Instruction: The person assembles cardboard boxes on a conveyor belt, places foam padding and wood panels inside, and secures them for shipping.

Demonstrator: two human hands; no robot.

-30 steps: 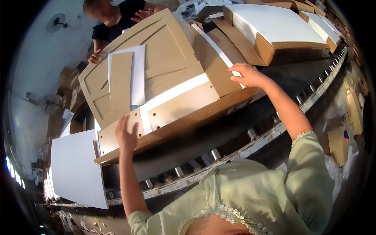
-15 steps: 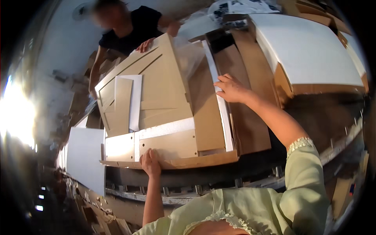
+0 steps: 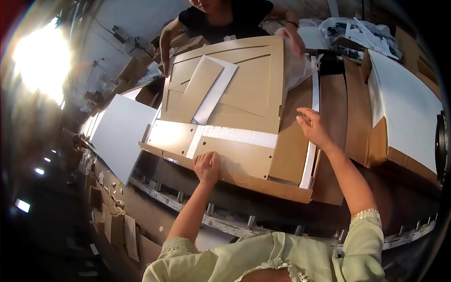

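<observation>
An open cardboard box (image 3: 244,182) lies before me, and my left hand (image 3: 206,167) is closed over its near wall. Inside, a beige panel with two holes (image 3: 239,157) rests beside white foam strips (image 3: 240,135). Behind them is a large beige grooved panel (image 3: 249,101) with a loose beige strip and a white sheet (image 3: 220,89) on it. My right hand (image 3: 315,128) hovers, fingers apart and bent, holding nothing, over the box's right side, near a long white foam strip (image 3: 308,164) and a brown cardboard piece (image 3: 291,141).
Across from me a co-worker (image 3: 221,19) has both hands by the grooved panel's sides; clear plastic film (image 3: 300,70) hangs at its right. A white panel (image 3: 123,134) stands left. A box with a white panel (image 3: 404,108) is right. Below runs a roller conveyor (image 3: 235,228).
My view has swung left. My right hand has come off the long foam strip, toward the left. The co-worker's hand has gone from the panel's far edge to its right corner.
</observation>
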